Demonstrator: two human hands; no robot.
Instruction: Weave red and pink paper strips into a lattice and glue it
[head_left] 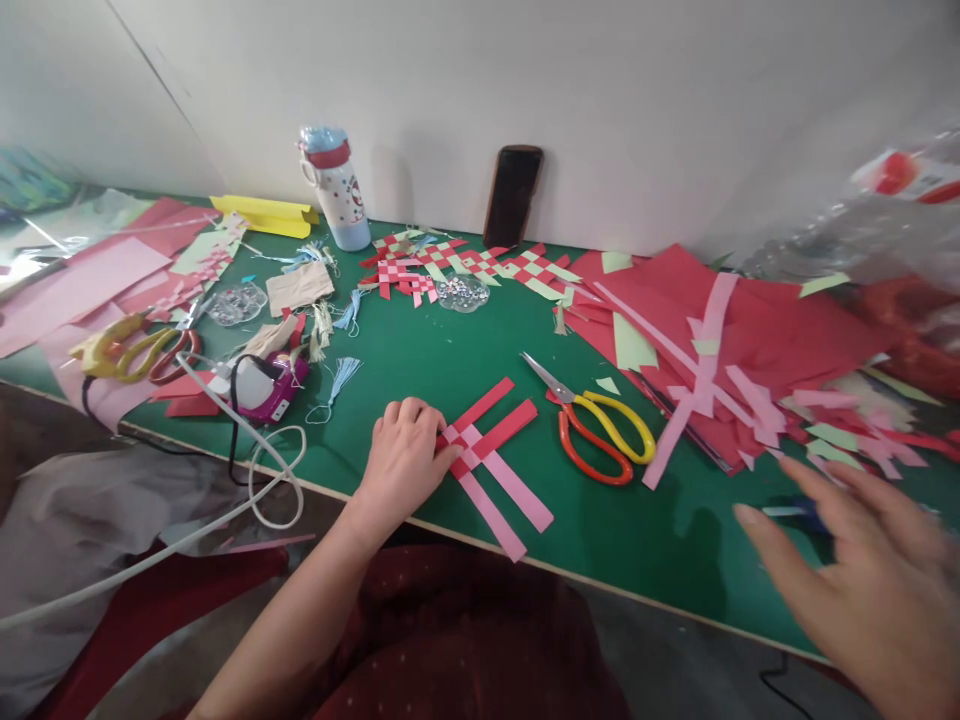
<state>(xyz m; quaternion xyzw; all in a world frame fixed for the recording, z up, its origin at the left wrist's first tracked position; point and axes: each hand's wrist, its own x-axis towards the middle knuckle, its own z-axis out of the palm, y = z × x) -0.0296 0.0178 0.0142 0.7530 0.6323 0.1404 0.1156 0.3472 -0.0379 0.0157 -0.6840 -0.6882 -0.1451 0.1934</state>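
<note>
My left hand [409,450] grips the left end of a small woven piece of red and pink paper strips [469,447], thumb on top. The loose strip ends fan out to the right over the green table [442,345]. My right hand [862,580] is raised over the table's right side, fingers apart and holding nothing. Beneath its fingers lies a dark blue object [814,515], partly hidden, its kind unclear. Scissors [592,420] with one red and one yellow handle lie between my hands, blades slightly apart and pointing up-left.
Red paper sheets [772,330] and pink strips [705,350] pile up at right. Woven paper pieces [450,258], a bead tray [463,293], a phone [513,195] and a bottle [335,190] stand or lie along the wall. Left are a yellow glue gun [109,345], tassels [343,380] and a purple power strip [281,390] with cables.
</note>
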